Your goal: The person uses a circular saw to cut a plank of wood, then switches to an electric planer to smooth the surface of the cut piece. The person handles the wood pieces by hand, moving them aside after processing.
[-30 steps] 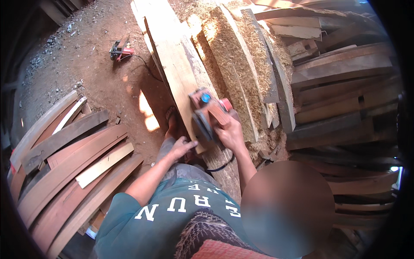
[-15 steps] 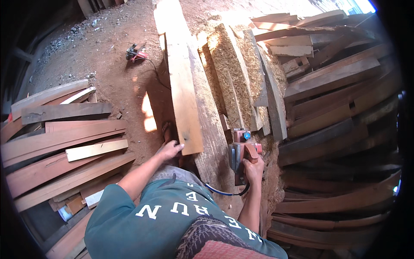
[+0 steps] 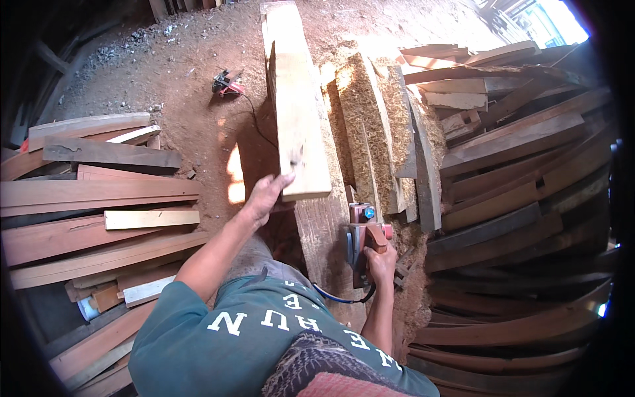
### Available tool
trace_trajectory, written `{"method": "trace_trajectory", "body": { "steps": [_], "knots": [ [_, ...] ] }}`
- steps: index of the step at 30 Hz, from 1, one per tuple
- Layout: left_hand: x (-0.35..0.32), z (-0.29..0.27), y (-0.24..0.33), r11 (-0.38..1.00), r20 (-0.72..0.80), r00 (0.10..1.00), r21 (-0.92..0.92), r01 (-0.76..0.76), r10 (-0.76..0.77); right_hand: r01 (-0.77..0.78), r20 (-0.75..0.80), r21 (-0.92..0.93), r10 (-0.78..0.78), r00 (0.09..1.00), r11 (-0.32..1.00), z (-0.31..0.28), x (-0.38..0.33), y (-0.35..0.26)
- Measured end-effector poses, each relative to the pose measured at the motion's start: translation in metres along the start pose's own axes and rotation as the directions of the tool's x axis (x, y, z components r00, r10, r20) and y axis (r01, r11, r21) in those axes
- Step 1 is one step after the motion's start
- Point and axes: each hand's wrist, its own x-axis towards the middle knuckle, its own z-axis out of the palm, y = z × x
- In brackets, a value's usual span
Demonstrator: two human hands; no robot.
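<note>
Now the left hand [image 3: 266, 196] is gripping the near end of a pale plank [image 3: 296, 106], fingers curled round its corner. The right hand [image 3: 381, 259] is closing its grip on the handle of an electric planer [image 3: 362, 233], which is resting on the lower board [image 3: 325, 245] beside heaps of sawdust [image 3: 370, 126].

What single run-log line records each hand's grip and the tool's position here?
left hand: grip on near end of pale plank | right hand: grip on electric planer handle | planer: beside plank, by sawdust-covered boards
</note>
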Motion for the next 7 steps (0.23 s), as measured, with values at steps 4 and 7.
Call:
{"method": "trace_trajectory", "body": {
  "steps": [4,7],
  "knots": [
    [-0.047,0.027,0.064,0.874,0.026,0.878,-0.115,-0.472,0.478,-0.168,0.056,0.003,0.168,0.984,0.986,0.009,0.002,-0.037],
    [-0.027,0.031,0.091,0.781,0.012,0.782,-0.073,-0.621,0.623,-0.060,0.078,-0.040,0.063,0.995,0.997,0.010,0.011,-0.030]
  ]
}}
